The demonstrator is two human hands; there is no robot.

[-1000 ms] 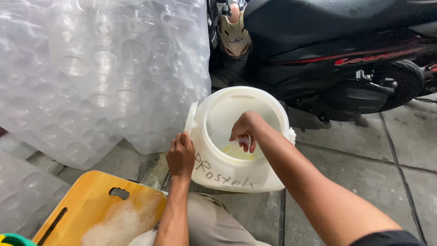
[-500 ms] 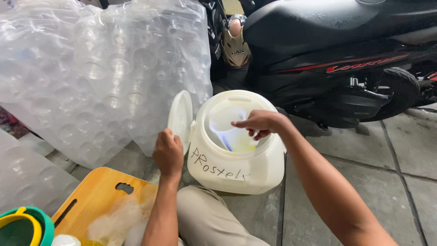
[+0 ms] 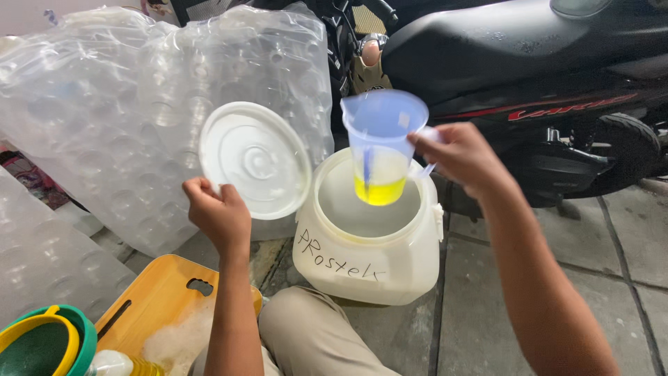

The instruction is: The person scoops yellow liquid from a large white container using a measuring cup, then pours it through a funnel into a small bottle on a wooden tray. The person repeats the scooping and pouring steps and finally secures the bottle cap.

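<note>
Yellow board [image 3: 156, 303] and green funnel [image 3: 49, 341]: lying nearest, lower left. Left hand [image 3: 217, 214]: gripping the round white lid [image 3: 255, 160], tilting it upright beside the white tub [image 3: 369, 237]. Right hand [image 3: 463, 157]: clasping the clear jug [image 3: 381, 150], yellow liquid inside, hovering over the tub's mouth. Bagged clear cups [image 3: 132, 118] and black motorcycle [image 3: 529, 76]: standing behind.

Tub [image 3: 365, 247] sits centre on the floor [image 3: 626, 257]. Jug [image 3: 381, 150] is held above the tub opening by the right hand [image 3: 463, 157]. Lid [image 3: 254, 160] is upright just left of the tub, gripped at its lower edge by the left hand [image 3: 217, 212]. Bag of cups [image 3: 118, 118] far left, behind the lid. Motorbike [image 3: 529, 76] far right, behind the tub. Board [image 3: 163, 306] near left; bowls [image 3: 45, 345] at the near-left corner.
</note>
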